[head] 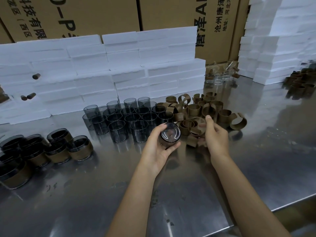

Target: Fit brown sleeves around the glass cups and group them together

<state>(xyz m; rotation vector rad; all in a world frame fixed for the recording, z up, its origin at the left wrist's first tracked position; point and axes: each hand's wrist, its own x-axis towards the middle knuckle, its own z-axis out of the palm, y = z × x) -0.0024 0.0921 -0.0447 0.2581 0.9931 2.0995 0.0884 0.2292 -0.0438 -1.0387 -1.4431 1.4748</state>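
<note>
Printed black text on the cardboard cartons behind the foam blocks: left carton point(71, 16), rotated, "科技有限", "(西区" and "—P"; right carton point(217, 23), rotated sideways, "沧州唐泽", "地址:河北", large "唐泽A". Remaining characters are cut off.

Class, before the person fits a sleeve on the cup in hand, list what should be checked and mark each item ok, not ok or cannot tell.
1. Cup gripped in the left hand: ok.
2. Held cup has no sleeve yet: cannot tell, the fingers hide its wall.
3. Right hand has hold of a sleeve from the pile of sleeves: ok, fingers curl round one.
4. That sleeve is undamaged: cannot tell.
5. Finished cups grouped at the left of the table: ok.
6. Bare cups remain within view: ok.
</note>
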